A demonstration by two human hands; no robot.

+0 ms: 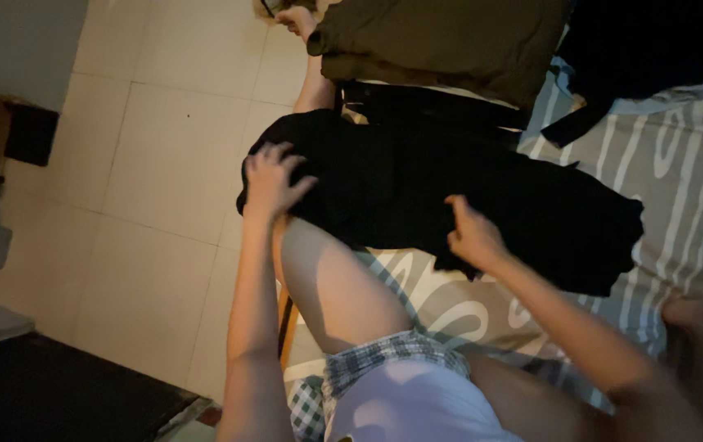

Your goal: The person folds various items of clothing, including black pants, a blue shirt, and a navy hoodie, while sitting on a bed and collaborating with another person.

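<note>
Left hand: fingers spread, resting on the left edge of the black garment. The garment lies across the person's knee and onto the striped bedsheet. Right hand: fingers curled, pinching the garment's lower edge. An olive garment lies folded just above, on the bed. Pale tiled floor lies at left.

Dim indoor scene, tilted view, soft focus.
Weak light falls on the pale floor tiles; the black cloth shows no detail; both hands are motion-blurred.
</note>
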